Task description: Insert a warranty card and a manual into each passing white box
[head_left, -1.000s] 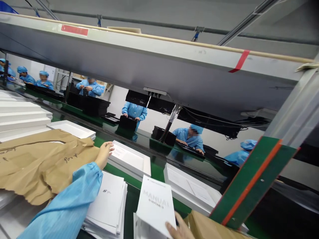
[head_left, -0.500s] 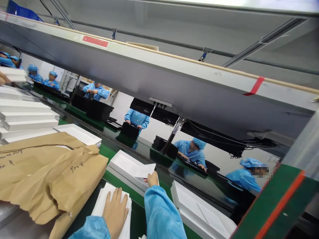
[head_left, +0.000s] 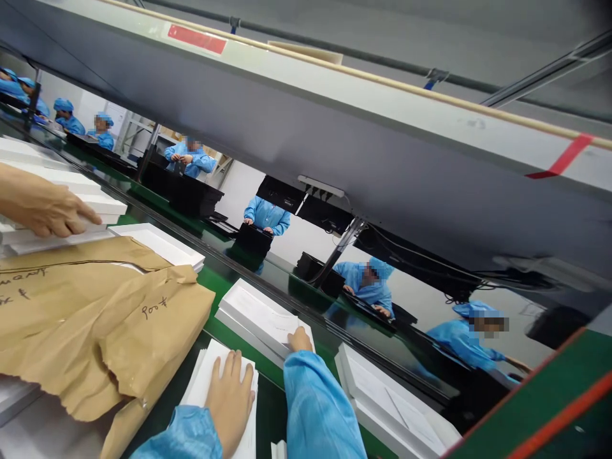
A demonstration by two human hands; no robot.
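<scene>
Left fingers [head_left: 238, 366] atop smooth paper stack [head_left: 201, 382]

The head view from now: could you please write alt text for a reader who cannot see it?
A person's left hand rests on a stack of white papers, while the right hand reaches into an open white box with paper inside. Creased brown paper lies to the left, another person's hand is by white boxes beyond it, and people in blue are opposite.

Left hand [head_left: 232, 398] flat and near, palm down, fingers a bit apart and pointing far, left arm [head_left: 189, 433] low at the near edge, right hand [head_left: 300, 340] farther off to the right, fingers bent, right arm [head_left: 320, 405] stretched out
</scene>
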